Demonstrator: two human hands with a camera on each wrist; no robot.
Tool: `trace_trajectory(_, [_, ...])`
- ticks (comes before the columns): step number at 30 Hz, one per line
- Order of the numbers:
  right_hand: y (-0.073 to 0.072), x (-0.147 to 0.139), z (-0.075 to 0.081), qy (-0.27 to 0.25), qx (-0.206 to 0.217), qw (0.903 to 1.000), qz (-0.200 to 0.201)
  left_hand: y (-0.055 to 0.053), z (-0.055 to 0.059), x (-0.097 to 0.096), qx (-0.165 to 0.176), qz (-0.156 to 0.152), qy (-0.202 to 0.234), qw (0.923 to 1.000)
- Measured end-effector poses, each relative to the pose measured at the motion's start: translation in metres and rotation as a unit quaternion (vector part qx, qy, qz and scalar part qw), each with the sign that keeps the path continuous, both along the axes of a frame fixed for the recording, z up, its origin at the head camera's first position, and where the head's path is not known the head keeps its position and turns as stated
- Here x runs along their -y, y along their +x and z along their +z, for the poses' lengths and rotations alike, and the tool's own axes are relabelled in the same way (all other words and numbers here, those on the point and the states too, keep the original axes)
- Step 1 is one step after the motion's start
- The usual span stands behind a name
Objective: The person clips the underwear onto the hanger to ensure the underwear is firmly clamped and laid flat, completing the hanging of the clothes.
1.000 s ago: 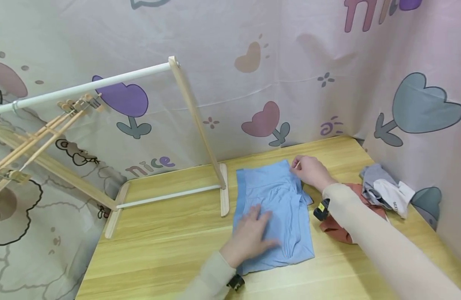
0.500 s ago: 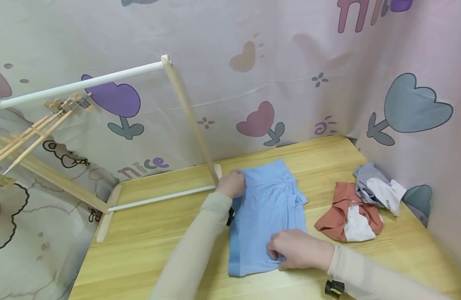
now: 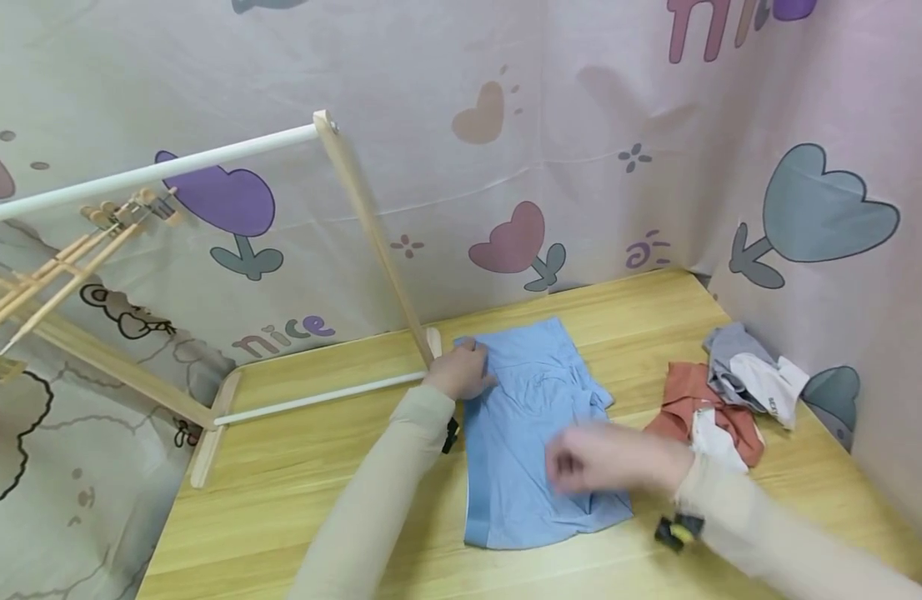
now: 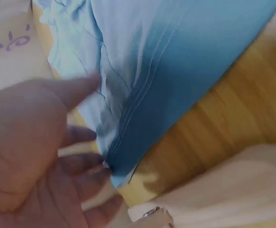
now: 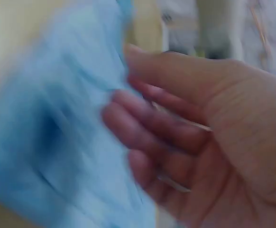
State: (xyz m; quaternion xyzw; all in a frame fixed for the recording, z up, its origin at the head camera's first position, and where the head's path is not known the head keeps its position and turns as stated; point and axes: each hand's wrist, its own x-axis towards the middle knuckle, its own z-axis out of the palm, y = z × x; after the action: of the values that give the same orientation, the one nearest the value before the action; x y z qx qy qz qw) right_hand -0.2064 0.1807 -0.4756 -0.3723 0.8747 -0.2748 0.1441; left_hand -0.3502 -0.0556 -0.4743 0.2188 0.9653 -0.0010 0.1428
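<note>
A pair of light blue boxer briefs (image 3: 513,450) lies spread on the wooden table, its darker waistband (image 4: 176,90) along the left side. My left hand (image 3: 459,372) is at the far left corner of the briefs. In the left wrist view its fingertips reach the end of the waistband, the thumb held apart from the fingers. Over the near right part of the cloth, my right hand (image 3: 611,458) is blurred by motion. The right wrist view has its fingers (image 5: 128,118) loosely bent with nothing between them, the blue cloth behind.
Crumpled rust-red underwear (image 3: 674,404) with a white patch lies to the right, partly behind the right hand. A grey and white garment (image 3: 754,371) overlaps it. At left stands a wooden rack (image 3: 371,242) with a white bar, a wooden clip hanger (image 3: 74,267) under it.
My left hand went from the middle of the briefs to their far left corner. My right hand came from the far right corner to the near edge, then lifted slightly away.
</note>
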Motion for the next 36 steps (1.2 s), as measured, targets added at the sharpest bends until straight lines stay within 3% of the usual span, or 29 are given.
trace_trajectory(2, [-0.031,-0.007,0.002,0.007,-0.063,0.9970,-0.044,0.001,0.001,0.001,0.010,-0.016,0.005,0.9998])
trace_trajectory(4, [-0.059,-0.013,0.001,0.045,-0.111,0.9884,-0.094,0.002,0.002,0.003,0.029,-0.021,0.002,0.9993])
trace_trajectory(6, [-0.080,-0.018,-0.003,0.096,-0.111,0.9811,-0.126,0.003,0.001,0.004,0.045,-0.019,-0.004,0.9988])
trace_trajectory(8, [-0.093,-0.023,-0.007,0.139,-0.077,0.9786,-0.131,0.004,-0.002,0.005,0.057,-0.019,-0.017,0.9980])
trace_trajectory(13, [-0.102,-0.035,-0.012,0.198,0.015,0.9723,-0.123,0.006,-0.003,0.005,0.059,-0.022,-0.037,0.9973])
trace_trajectory(17, [-0.103,-0.042,-0.011,0.212,0.028,0.9699,-0.117,0.008,0.000,0.006,0.055,-0.017,-0.052,0.9970])
trace_trajectory(21, [-0.104,-0.044,-0.012,0.220,0.011,0.9681,-0.121,0.011,0.002,0.007,0.043,-0.026,-0.057,0.9971])
trace_trajectory(23, [-0.098,-0.043,-0.010,0.211,-0.006,0.9696,-0.124,0.017,0.003,0.007,0.022,-0.046,-0.049,0.9975])
trace_trajectory(25, [-0.083,-0.040,-0.004,0.199,-0.022,0.9720,-0.123,0.031,0.007,0.007,-0.013,-0.082,-0.040,0.9957])
trace_trajectory(29, [-0.033,-0.029,0.010,0.168,-0.064,0.9803,-0.082,0.079,0.017,0.011,-0.071,-0.172,-0.016,0.9823])
trace_trajectory(33, [0.016,-0.022,0.008,0.149,-0.111,0.9822,-0.025,0.130,0.017,0.023,-0.062,-0.241,0.006,0.9685])
trace_trajectory(36, [0.037,-0.025,-0.002,0.139,-0.112,0.9838,-0.013,0.156,0.008,0.033,-0.045,-0.267,0.018,0.9625])
